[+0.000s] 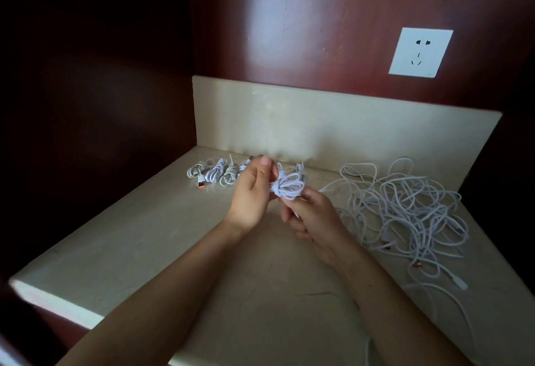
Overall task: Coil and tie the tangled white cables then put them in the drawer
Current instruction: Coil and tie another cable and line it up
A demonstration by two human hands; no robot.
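Both hands hold a small coil of white cable (288, 187) above the middle of the beige countertop (144, 238). My left hand (252, 192) grips the coil's left side, thumb up. My right hand (311, 215) pinches the coil from below, and a loose cable end runs down between its fingers. A large tangle of white cables (405, 212) lies to the right on the counter. Several tied white coils (215, 174) lie in a row at the back, partly hidden behind my left hand. No drawer is in view.
A beige backsplash (333, 122) runs behind the counter, under a dark red wood wall with a white socket plate (420, 52). A dark cabinet side closes off the left. The counter's front-left edge (55, 297) drops away.
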